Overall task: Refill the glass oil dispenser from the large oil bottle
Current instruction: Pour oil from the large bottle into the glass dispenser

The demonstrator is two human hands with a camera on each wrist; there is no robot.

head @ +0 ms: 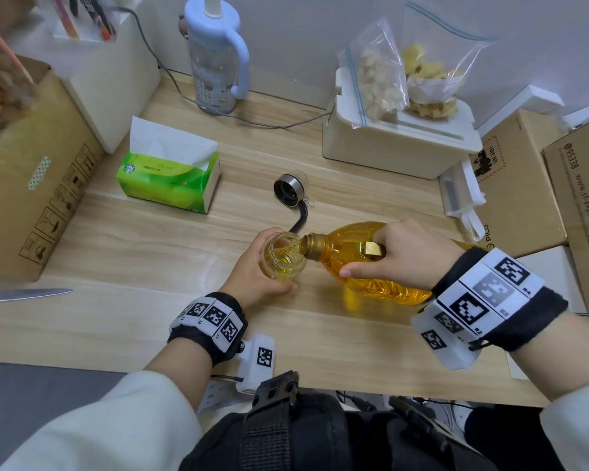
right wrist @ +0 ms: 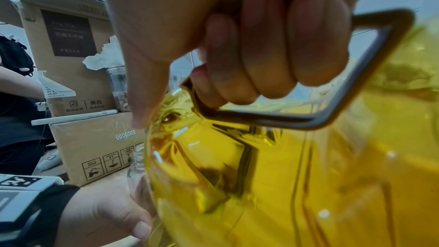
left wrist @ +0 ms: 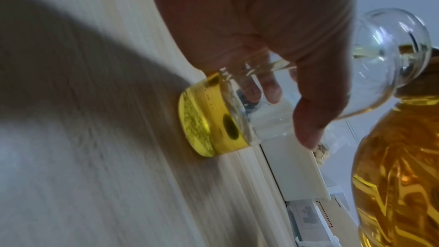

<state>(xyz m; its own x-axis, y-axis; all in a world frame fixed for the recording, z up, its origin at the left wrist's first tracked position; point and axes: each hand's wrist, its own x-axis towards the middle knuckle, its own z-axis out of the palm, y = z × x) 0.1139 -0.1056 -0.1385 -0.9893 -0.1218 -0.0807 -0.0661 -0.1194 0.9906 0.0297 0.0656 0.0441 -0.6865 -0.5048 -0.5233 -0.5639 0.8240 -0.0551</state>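
My right hand [head: 400,253] covers the middle of the large oil bottle [head: 347,256], and its base is hidden behind my wrist band. My fingers [right wrist: 268,44] curl through its dark handle [right wrist: 370,74], thumb pressed on the clear ribbed plastic. The bottle lies tilted, long axis running right to left, gold neck pointing left into the mouth of the glass oil dispenser [head: 283,256]. That round, clear dispenser stands upright on the wooden table [head: 150,253], near its front edge, a shallow yellow layer at its bottom. My left hand [head: 255,270] wraps around it. Its steel-collared spout cap [head: 288,190] lies farther back.
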